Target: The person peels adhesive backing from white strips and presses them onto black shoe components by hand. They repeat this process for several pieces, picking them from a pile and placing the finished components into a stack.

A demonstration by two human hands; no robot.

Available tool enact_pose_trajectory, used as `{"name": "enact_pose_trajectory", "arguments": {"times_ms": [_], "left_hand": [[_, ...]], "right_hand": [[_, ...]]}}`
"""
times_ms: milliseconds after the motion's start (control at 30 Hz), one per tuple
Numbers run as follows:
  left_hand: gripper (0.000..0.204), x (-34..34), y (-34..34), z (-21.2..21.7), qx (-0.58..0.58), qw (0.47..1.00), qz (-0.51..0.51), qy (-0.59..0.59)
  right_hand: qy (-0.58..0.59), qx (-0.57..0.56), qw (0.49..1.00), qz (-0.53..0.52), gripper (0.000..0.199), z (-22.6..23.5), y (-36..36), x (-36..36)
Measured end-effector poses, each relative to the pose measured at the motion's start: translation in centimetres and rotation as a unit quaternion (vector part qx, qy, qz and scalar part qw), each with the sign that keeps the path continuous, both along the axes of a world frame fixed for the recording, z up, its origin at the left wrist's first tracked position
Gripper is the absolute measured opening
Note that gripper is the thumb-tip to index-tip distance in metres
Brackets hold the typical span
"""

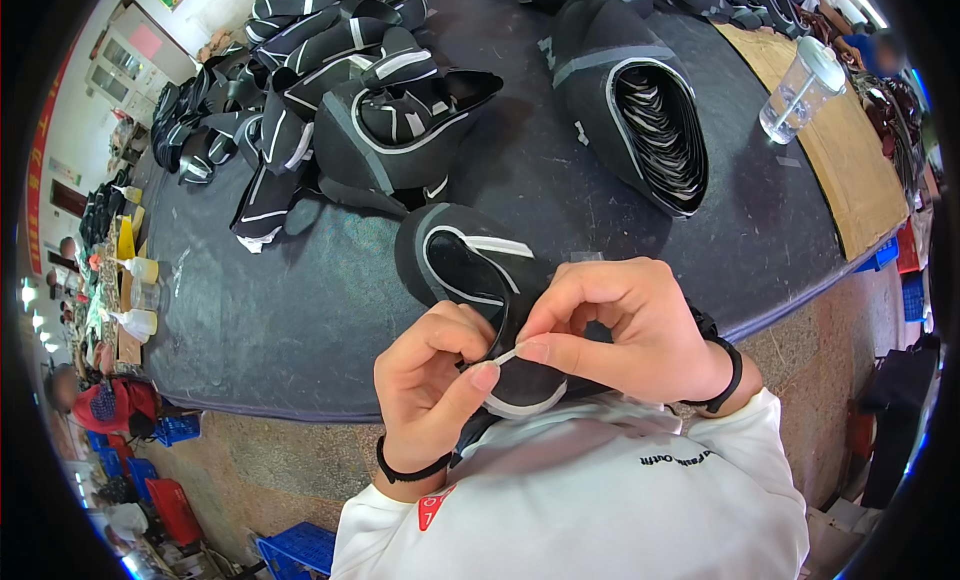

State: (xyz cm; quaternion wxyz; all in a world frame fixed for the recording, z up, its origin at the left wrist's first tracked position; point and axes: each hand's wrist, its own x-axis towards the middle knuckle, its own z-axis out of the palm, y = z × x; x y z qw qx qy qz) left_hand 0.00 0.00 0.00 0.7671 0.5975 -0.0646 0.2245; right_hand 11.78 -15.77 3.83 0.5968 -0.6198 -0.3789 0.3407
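A black shoe upper (462, 220) with grey and white trim lies at the table's near edge, partly hidden behind my hands. My left hand (432, 368) pinches a narrow white strip (507, 357) between thumb and forefinger. From the other side, my right hand (622, 330) pinches the same strip with thumb and forefinger, close to the left fingertips. The strip runs along a black edge of the upper, and whether it is fixed to that edge cannot be made out. Both thumbs meet almost tip to tip over the piece.
A heap of black shoe uppers (390, 130) covers the table's (300, 320) far left. Nested uppers (655, 110) form a stack at the far right. Beyond it a clear lidded cup (795, 95) stands beside brown cardboard (840, 170). White-topped bottles (140, 323) line the left side.
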Motion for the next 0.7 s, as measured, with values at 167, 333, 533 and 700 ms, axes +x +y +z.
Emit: {"name": "enact_pose_trajectory", "arguments": {"times_ms": [167, 333, 533, 700], "left_hand": [[0.006, 0.0, -0.3, 0.2, 0.024, 0.999, 0.042, 0.022], [0.01, 0.0, -0.4, 0.0, 0.07, 0.995, 0.07, 0.033], [0.015, 0.0, -0.4, 0.0, 0.115, 0.989, 0.085, 0.038], [0.014, 0.0, -0.3, 0.1, 0.128, 0.987, 0.088, 0.04]], "right_hand": [[-0.002, 0.084, 0.994, -0.066, 0.008, -1.1, 0.1, -0.6], [-0.143, 0.069, 0.98, -0.119, 0.007, -0.9, 0.3, -0.8], [-0.272, 0.095, 0.941, -0.178, 0.008, -1.7, 0.7, -0.9], [-0.295, 0.108, 0.932, -0.181, 0.009, -1.7, 0.9, -0.8]]}}
